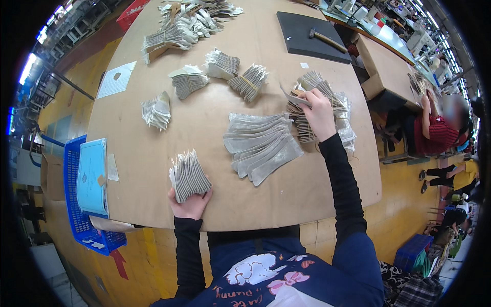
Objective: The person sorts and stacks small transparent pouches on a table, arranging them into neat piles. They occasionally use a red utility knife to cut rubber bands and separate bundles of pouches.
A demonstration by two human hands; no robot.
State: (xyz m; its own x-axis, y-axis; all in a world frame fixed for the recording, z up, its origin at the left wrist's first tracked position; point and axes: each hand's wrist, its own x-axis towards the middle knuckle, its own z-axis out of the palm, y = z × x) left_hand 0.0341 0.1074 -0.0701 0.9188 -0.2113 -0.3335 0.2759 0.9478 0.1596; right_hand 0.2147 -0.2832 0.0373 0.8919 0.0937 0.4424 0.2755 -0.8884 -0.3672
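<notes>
My left hand (191, 207) is closed around the lower end of a thick stack of grey cut pieces (189, 176) with pale frayed edges, near the table's front edge. At the right, my right hand (320, 113) pinches a thin grey cut piece (297, 97) above banded bundles of cut pieces (306, 128). Between my hands lies a fanned row of shiny grey curved pieces (263, 146). Farther back stand a banded bundle (189, 82), another bundle (222, 64) and a third bundle (249, 83). A smaller stack (156, 111) sits to their left.
A larger pile of pieces (176, 33) covers the far side. At the back right, a hammer (328, 41) lies on a black board (302, 38). A blue basket (72, 179) with a light-blue folder (92, 179) adjoins the left edge. A co-worker (440, 128) sits at the right.
</notes>
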